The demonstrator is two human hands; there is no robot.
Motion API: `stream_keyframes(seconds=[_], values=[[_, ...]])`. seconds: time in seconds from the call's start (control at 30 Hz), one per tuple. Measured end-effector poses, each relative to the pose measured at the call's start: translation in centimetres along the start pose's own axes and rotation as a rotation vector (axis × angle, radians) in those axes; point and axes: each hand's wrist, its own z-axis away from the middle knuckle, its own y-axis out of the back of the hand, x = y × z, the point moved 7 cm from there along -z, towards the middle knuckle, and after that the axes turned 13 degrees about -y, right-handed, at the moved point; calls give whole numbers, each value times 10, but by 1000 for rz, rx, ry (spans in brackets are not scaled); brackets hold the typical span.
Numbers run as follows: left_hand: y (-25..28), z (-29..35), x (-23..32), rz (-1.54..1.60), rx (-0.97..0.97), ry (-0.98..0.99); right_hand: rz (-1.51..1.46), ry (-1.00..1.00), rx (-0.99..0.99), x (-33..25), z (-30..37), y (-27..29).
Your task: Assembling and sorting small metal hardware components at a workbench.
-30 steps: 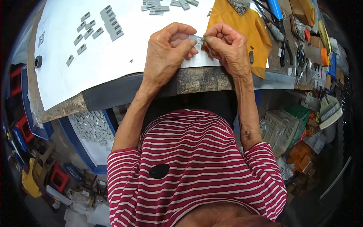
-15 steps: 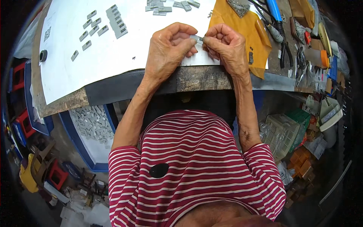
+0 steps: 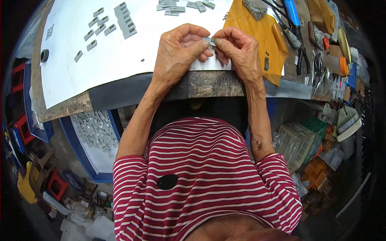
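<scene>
Head view: small grey metal piece pinched between both hands, held just above near edge of white sheet. Left hand on one end, thumb and index fingers clamped on piece, other fingers curled in. Right hand on other end, thumb and index fingers also clamped on it, fingertips of both hands nearly touching. Piece mostly hidden by fingers, exact shape not clear.

Relative to white sheet:
- on it, far left: loose grey pieces scattered, plus a short stacked row beside them.
- on it, far edge centre: another cluster of grey pieces.
- touching its right side: yellow cloth, draped over tabletop edge; small dark part lying on it, heap of tiny grey bits at its far end.
- right of cloth, well apart from sheet: blue-handled tool, pliers, mixed clutter along tabletop right end.
- left of it, on bare tabletop: small black ring.
- below it, under tabletop on left: blue tray filled with many grey pieces.
- lower left, on floor: red and yellow items, not identifiable.
- lower right: boxes and packets, cluttered.

Forearms enter from below, either side of red-and-white striped shirt.
</scene>
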Motion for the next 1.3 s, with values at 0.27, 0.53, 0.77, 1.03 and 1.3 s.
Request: stream_keyframes(seconds=[0.27,0.53,0.77,1.03,1.3], values=[[0,1,-2,7,-3,32,-6,15,-3,0,0,1],[-4,2,-2,22,-39,100,-3,18,6,0,1,2],[-6,2,-5,17,-74,106,14,25,14,0,2,4],[-12,2,7,-331,-104,-127,-68,33,38,3,3,9],[-14,8,34,-710,-156,-438,-77,10,-11,-3,7,1]])
